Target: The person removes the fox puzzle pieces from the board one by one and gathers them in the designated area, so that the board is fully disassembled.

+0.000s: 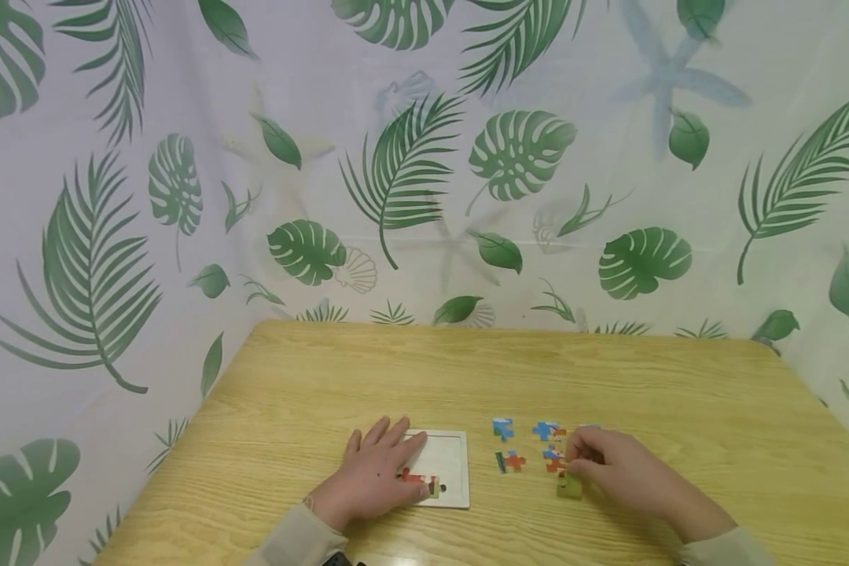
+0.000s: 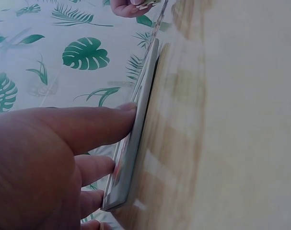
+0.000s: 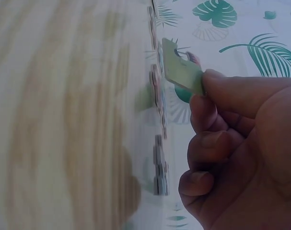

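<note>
My left hand (image 1: 375, 479) lies with straight, spread fingers over the left side of a shallow white puzzle tray (image 1: 453, 452). Joined jigsaw pieces (image 1: 435, 487), red and yellow-green, lie along the tray's lower part, partly hidden by that hand. In the left wrist view, the thumb (image 2: 107, 122) rests on the tray's near edge (image 2: 128, 172). To the right, my right hand (image 1: 626, 468) pinches a yellow-green jigsaw piece (image 3: 183, 69) between thumb and fingers, held up off the table in the right wrist view. Its other fingers are curled inward.
Several loose jigsaw pieces lie between tray and right hand: a blue-green one (image 1: 502, 428), a red one (image 1: 512, 462), a blue one with orange (image 1: 548, 431) and a red-and-blue one (image 1: 554, 456). The wooden table (image 1: 368, 369) meets a leaf-patterned cloth (image 1: 424, 259) behind.
</note>
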Demonstrator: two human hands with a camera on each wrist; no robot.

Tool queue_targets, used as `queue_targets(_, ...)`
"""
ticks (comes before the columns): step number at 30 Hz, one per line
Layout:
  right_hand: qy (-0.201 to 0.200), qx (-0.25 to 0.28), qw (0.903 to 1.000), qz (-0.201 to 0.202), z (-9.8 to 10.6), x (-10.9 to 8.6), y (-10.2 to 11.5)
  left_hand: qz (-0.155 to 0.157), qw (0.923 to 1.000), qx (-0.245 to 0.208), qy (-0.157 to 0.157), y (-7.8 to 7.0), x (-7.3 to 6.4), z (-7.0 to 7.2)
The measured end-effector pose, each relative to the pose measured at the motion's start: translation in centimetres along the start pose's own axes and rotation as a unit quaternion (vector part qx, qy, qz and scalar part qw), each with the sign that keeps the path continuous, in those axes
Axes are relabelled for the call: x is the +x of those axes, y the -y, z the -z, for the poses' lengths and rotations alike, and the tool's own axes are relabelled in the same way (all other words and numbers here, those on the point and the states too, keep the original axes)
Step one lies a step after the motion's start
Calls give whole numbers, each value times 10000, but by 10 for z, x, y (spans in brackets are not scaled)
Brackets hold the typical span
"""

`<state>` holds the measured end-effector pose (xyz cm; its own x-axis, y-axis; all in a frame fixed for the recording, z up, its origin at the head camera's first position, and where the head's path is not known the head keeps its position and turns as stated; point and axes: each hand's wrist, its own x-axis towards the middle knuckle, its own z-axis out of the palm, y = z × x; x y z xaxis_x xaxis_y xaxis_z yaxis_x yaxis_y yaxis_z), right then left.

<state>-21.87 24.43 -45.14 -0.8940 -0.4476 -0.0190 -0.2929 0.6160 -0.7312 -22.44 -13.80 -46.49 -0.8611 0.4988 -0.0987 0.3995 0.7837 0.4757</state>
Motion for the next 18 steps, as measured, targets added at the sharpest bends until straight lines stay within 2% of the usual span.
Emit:
queue_targets(12,166,201,9995,-175,11,-14,-16,-29,10000,-34,-29,0,0,0)
queue_targets(18,125,87,9996,-226,14,-22,-25,-37,10000,-30,-38,0,-1,0)
